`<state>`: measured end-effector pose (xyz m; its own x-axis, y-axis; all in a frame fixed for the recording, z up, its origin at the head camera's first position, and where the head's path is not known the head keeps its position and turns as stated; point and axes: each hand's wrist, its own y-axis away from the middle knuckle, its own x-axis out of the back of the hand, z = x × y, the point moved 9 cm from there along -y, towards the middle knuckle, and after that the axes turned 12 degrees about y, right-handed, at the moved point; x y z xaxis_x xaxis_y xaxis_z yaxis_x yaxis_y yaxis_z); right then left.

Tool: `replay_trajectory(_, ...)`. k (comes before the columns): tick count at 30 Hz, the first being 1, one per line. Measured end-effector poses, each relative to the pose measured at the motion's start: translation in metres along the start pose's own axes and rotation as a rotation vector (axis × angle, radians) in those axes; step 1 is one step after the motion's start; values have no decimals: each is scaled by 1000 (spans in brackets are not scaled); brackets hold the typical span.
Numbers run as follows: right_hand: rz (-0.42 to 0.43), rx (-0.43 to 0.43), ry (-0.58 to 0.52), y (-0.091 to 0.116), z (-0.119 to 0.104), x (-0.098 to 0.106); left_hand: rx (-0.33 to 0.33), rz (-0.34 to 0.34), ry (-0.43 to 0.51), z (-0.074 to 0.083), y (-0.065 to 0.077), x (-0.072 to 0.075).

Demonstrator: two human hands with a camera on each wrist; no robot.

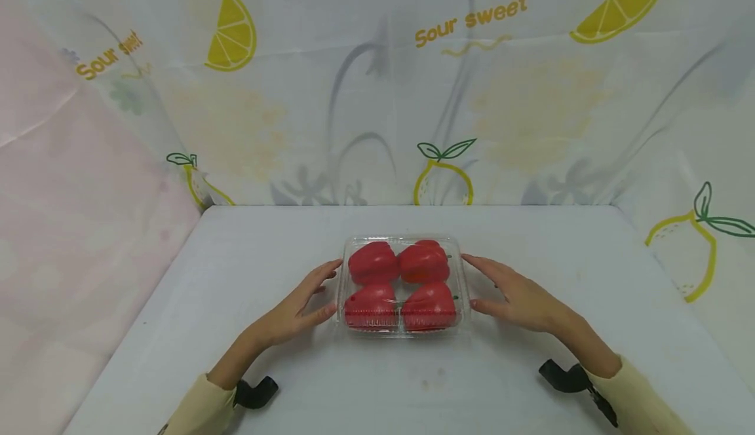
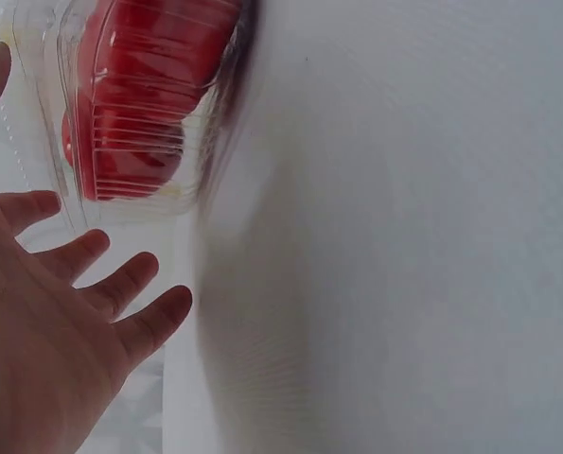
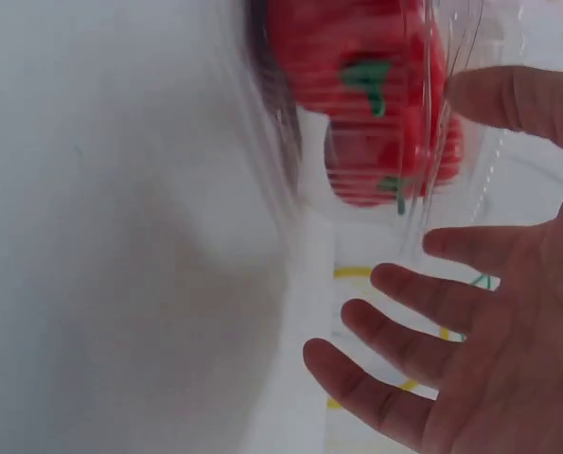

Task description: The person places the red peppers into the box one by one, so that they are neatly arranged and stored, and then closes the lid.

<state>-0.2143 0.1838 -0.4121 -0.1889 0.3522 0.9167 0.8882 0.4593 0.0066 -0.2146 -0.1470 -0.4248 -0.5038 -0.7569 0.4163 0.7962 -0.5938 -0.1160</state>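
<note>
A clear plastic clamshell box [image 1: 403,334] sits on the white table, its lid closed over several red bell peppers [image 1: 373,263]. Green stems [image 3: 366,83] show through the ribbed side in the right wrist view. My left hand [image 1: 295,314] is at the box's left side, thumb and fingertips right at the wall, fingers spread and relaxed. On the opposite side my right hand [image 1: 525,301] mirrors it, index fingertip and thumb close to the right wall. Neither hand curls round the box. The left wrist view shows the left fingers [image 2: 134,284] loosely spread beside the box.
The white table [image 1: 283,232] runs back to a hanging cloth [image 1: 377,94] printed with lemons and lettering. A pink cloth [image 1: 88,179] hangs at the left. Black curved pieces [image 1: 257,393] are on both wrists, beside the pale yellow sleeves [image 1: 203,409].
</note>
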Motion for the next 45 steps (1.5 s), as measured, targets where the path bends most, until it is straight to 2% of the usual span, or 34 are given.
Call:
replay_trajectory(3,43,0,-48,4,-4,1,6,20,21,1,4,0)
replay_trajectory(8,122,17,-146,9,-12,1,-42,93,28,7,10,0)
replay_trajectory(14,144,32,-219,16,-21,-3,-65,170,-13,15,17,-6)
replay_trajectory(16,129,32,-227,18,-23,-4,-48,185,-41,17,18,-7)
replay_trajectory(20,67,12,-240,21,-25,-7,53,184,-71,18,20,-11)
replay_trajectory(24,-16,-4,-322,26,-29,-13,161,115,23,17,21,-19)
replay_trajectory(31,-124,-38,-586,31,-35,-27,308,46,358,12,23,-26)
replay_trajectory(33,-145,-63,-651,31,-35,-31,331,34,418,13,24,-25)
replay_trajectory(39,-209,-133,-837,31,-33,-38,374,9,492,15,25,-24)
replay_trajectory(45,-179,-125,-859,29,-31,-35,375,16,525,15,24,-27)
